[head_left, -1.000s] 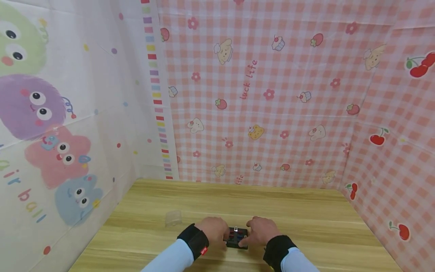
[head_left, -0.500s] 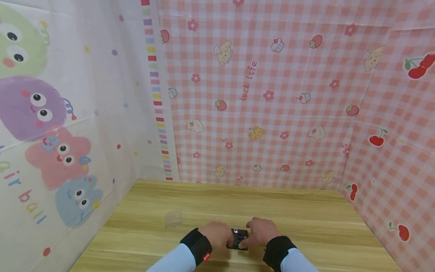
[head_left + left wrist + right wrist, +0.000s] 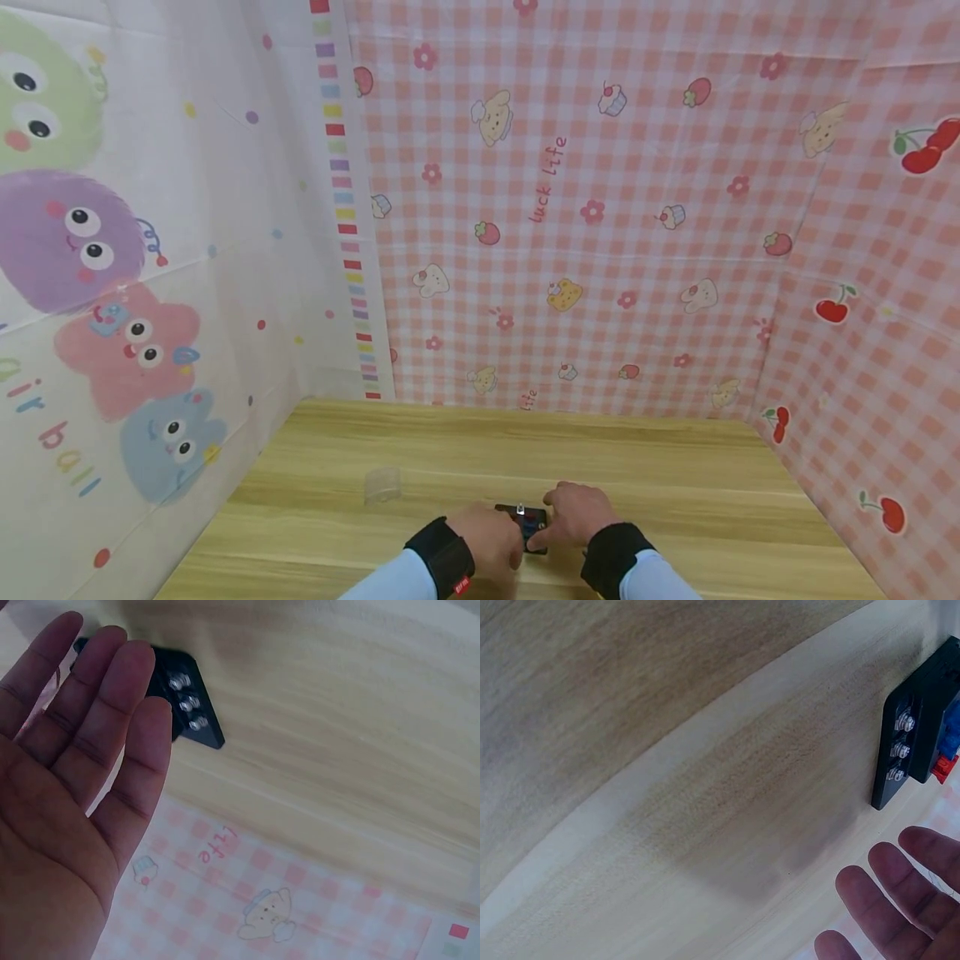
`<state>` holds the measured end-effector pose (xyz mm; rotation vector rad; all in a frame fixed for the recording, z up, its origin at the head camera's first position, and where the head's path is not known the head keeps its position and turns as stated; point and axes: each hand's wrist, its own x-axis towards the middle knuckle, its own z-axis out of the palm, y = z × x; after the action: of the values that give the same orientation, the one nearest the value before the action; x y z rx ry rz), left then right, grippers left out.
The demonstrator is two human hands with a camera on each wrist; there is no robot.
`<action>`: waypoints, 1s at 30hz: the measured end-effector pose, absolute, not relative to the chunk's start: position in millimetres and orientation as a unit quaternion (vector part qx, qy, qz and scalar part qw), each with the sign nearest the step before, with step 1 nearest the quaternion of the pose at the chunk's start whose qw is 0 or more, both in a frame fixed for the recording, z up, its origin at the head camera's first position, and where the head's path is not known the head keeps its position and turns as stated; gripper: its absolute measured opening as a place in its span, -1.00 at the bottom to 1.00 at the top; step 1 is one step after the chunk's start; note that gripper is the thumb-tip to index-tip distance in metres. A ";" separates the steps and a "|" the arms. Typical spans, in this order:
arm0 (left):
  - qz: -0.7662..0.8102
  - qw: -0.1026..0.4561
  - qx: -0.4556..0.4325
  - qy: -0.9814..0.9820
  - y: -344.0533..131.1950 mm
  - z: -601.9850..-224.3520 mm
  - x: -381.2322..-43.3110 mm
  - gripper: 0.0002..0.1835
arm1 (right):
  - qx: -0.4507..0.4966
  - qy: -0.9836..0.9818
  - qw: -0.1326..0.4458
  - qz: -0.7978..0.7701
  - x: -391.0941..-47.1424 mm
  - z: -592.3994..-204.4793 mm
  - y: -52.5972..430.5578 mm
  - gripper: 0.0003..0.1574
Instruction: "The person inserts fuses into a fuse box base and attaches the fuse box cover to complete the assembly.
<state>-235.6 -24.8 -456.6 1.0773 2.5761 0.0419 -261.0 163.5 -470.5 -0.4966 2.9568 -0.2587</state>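
Observation:
A black fuse block [image 3: 531,523] with red and blue blade fuses lies on the table between my hands. In the right wrist view its screw terminals line one end, beside a red fuse [image 3: 943,769] and a blue fuse [image 3: 951,733]. My left hand [image 3: 487,537] reaches over the block's left side. Its fingers look fairly straight in the left wrist view, but the thumb and any fuse under them are hidden. My right hand [image 3: 581,515] rests its thumb on the block's right side, while its other fingers extend loosely beyond the edge.
A clear plastic cover [image 3: 382,485] lies on the wood-grain table [image 3: 637,442], to the left of my left hand. Printed cloth walls [image 3: 600,250] enclose the table at the back and both sides.
My left hand has shifted right and a little toward me, from the block's left edge to over its left half. The right hand and the block stay nearly in place.

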 end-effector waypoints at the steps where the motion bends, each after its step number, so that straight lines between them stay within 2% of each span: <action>1: 0.012 0.178 0.386 0.905 -23.8 -457.0 -235.1 -0.82 | -0.168 0.980 0.062 -0.084 -260.5 -470.8 163.7 -0.14; 7: 0.010 0.209 0.425 0.881 -20.0 -461.4 -234.9 -0.86 | -0.180 0.980 0.045 -0.079 -259.5 -471.9 164.3 -0.12; 16: 0.024 0.255 0.409 0.876 -17.2 -465.5 -229.7 -0.93 | -0.170 0.981 0.055 -0.078 -261.6 -472.6 163.7 -0.08; 23: 0.019 0.309 0.392 0.867 -14.4 -497.2 -241.6 -0.92 | -0.171 0.982 0.046 -0.072 -260.1 -473.3 163.6 -0.11; 26: 0.002 0.304 0.396 0.866 -13.6 -515.0 -248.6 -0.93 | -0.174 0.981 0.042 -0.067 -258.8 -472.4 163.6 -0.12; 30: -0.010 0.299 0.407 0.863 -13.0 -517.8 -250.5 -0.93 | -0.171 0.982 0.049 -0.070 -257.8 -470.5 163.1 -0.13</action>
<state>-250.5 -13.0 -517.8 1.0797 2.2922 -0.0253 -257.8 163.1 -470.5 -0.5208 2.9912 -0.2140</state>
